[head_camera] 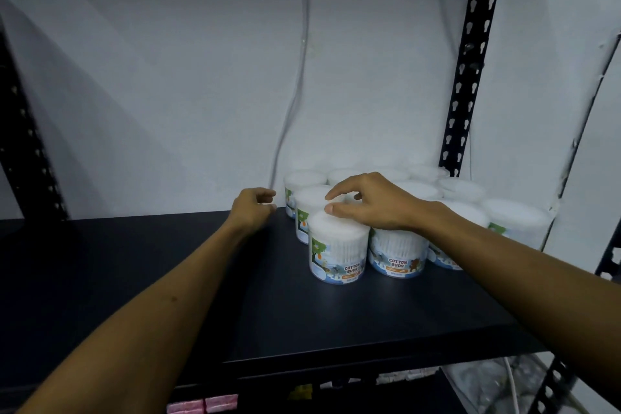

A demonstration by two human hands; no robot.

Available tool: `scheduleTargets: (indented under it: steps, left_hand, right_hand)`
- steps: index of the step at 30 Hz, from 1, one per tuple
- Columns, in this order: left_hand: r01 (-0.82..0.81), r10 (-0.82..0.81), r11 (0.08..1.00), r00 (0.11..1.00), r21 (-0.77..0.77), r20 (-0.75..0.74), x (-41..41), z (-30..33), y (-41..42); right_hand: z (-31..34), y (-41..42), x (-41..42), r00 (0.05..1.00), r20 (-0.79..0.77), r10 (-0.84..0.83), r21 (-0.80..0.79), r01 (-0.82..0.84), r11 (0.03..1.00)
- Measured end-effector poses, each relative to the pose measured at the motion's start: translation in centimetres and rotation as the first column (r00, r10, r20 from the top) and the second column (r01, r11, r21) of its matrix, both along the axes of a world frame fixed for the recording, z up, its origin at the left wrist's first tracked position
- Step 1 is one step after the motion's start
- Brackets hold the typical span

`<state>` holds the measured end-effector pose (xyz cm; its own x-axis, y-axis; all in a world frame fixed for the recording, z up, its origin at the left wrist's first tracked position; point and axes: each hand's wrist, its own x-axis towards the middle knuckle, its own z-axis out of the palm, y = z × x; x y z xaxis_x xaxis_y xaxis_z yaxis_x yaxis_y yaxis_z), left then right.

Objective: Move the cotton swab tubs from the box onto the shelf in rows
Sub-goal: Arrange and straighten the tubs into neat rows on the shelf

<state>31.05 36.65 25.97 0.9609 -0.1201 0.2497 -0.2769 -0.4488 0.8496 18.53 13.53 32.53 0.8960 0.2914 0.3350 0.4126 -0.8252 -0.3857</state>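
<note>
Now | right hand (373, 203) fingers loosely over round clear tubs (337, 250) | left hand (253, 208) curled, empty

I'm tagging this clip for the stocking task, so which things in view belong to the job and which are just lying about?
Part of the job:
- cotton swab tubs, grouped at the back right
- black shelf they stand on
- right hand, over the tub tops
- left hand, holding nothing

Just lying about:
- pink packets on the lower level
- cable down the wall
- slotted upright
</note>
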Motion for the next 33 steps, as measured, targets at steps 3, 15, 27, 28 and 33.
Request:
scheduleTargets:
  steps: [3, 15, 27, 28, 33]
  left_hand:
    - [-0.050, 0.049, 0.999, 0.998, -0.017, -0.038, 1.2, -1.3, -1.2]
    - [0.181, -0.177, 0.983, 0.979, -0.031, 0.096, 2.8, -1.6, -2.0]
    - [0.157, -0.151, 0.987, 0.975, -0.021, 0.165, 2.8, -2.1, -2.2]
    - [0.169, -0.164, 0.985, 0.974, -0.020, 0.158, 2.9, -2.2, -2.2]
    - [0.141, -0.131, 0.989, 0.972, -0.038, 0.193, 2.9, -2.2, -2.2]
  right_hand:
    - [-0.3, 0.4, 0.7, 0.999, -0.038, 0.002, -0.061, -0.004, 0.998]
    - [-0.8, 0.4, 0.8, 0.999, -0.010, 0.031, -0.046, -0.031, 0.998]
    - [-1.2, 0.3, 0.9, 1.000, -0.009, 0.017, -0.013, -0.017, 1.000]
    - [-1.2, 0.3, 0.9, 1.000, -0.007, 0.014, -0.007, -0.014, 1.000]
    - [-1.3, 0.3, 0.8, 1.000, -0.004, 0.015, -0.001, -0.015, 1.000]
